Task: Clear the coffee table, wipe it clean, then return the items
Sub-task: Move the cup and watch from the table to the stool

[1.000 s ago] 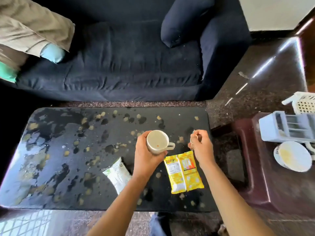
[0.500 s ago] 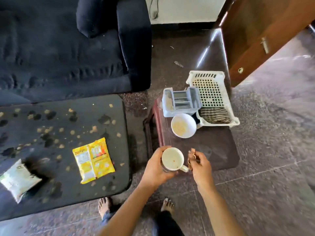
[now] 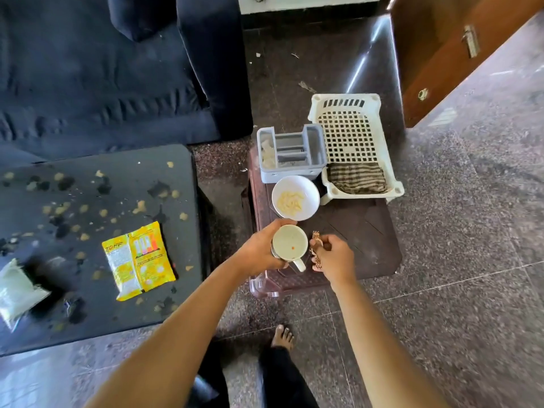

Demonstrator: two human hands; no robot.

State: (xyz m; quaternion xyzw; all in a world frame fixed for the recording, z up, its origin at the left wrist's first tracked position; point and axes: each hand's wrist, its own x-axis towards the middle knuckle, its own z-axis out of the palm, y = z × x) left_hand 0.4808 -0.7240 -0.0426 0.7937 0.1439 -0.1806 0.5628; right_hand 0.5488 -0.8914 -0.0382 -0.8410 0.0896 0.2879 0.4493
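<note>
Head view, looking down. We take the brown plastic stool (image 3: 368, 231) as our marker.

- Left hand (image 3: 259, 251): over the stool's near left corner, fingers wrapped round the side of a white mug (image 3: 290, 242). The mug is upright, with its handle turned to the near right. There is a pale film inside and one orange speck. We cannot tell whether its base sits on the stool or hangs just above it.
- Right hand (image 3: 335, 257): over the stool's near edge, just beside the mug. Fingers and thumb pinch a gold link band (image 3: 316, 248), and we cannot tell whether it is a bracelet or a watch. The two hands are close, each holding its own thing.
- On the stool, just beyond the mug: a white bowl (image 3: 309, 189) with pale pieces in it.
- At the stool's far edge: a grey compartment caddy (image 3: 294, 173) that touches the bowl's far side. Beside it is a white perforated basket (image 3: 343, 98) with a striped cloth (image 3: 356, 178) lying in its near end.
- Left of the stool, across a narrow strip of floor: the dark coffee table (image 3: 117, 172), spotted with crumbs and smears. A yellow packet (image 3: 138, 260) lies flat on the table end nearer the stool. A pale pouch (image 3: 17, 290) lies at the table end well away from the stool.
- Beyond the stool, to its left: a dark blue sofa (image 3: 88, 83).
- Beyond the stool, to its right: a wooden door (image 3: 456, 54).
- Near side of the stool, on the floor: one bare foot (image 3: 282, 337).
</note>
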